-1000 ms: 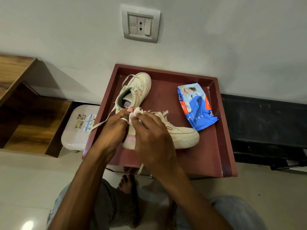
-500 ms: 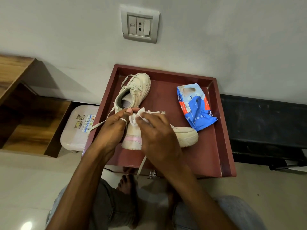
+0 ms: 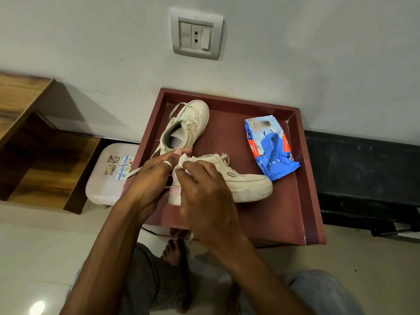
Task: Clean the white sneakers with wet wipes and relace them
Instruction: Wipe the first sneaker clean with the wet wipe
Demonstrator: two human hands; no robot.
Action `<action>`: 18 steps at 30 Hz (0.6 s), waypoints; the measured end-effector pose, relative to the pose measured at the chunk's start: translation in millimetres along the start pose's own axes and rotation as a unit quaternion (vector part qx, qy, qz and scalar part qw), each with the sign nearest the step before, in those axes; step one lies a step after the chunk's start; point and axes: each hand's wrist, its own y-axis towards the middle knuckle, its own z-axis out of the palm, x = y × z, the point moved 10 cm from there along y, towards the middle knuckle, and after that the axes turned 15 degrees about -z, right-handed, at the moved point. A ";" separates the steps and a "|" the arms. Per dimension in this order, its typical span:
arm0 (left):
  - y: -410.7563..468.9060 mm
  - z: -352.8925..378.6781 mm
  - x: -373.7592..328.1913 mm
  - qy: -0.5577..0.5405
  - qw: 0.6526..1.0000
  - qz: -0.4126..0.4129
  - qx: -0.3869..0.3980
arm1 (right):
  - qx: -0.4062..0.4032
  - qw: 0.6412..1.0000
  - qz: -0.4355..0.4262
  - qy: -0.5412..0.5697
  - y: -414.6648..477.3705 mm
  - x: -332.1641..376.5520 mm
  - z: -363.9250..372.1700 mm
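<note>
On the tray [image 3: 304,178], the near sneaker [image 3: 245,183] lay toe toward 3 o'clock; the left hand [image 3: 151,178] gripped its heel, the right hand [image 3: 204,196] pinched the wipe [image 3: 183,161] there. Short firm strokes (heel braced) would suit best, I judged.

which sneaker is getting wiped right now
The near sneaker, toe pointing right: the right hand holds a wipe at its heel. The other sneaker stands behind, toe toward the wall.

Cream sneakers [image 3: 247,185], maroon tray [image 3: 304,201], blue pack [image 3: 271,153]
</note>
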 end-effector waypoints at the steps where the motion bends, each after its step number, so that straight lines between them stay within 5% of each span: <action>1: 1.2 -0.4 0.2 0.006 1.000 -0.002 -0.005 | -0.016 1.000 0.008 0.003 -3.6 -8.4 -5.5; 5: 3.0 -1.0 1.0 0.024 0.999 -0.010 -0.020 | -0.103 0.983 0.151 -0.011 -22.4 -51.4 -25.7; 10: -0.9 2.1 -2.5 0.006 1.000 0.004 -0.005 | 0.010 1.000 -0.017 0.013 -3.3 9.3 5.7; 14: 1.1 0.5 -0.5 0.030 1.000 -0.001 -0.009 | -0.077 0.991 0.109 -0.015 -7.9 -38.5 -18.2; 18: 0.4 0.5 -1.8 0.018 1.000 0.003 0.003 | 0.009 1.000 0.000 -0.003 -1.9 7.6 7.1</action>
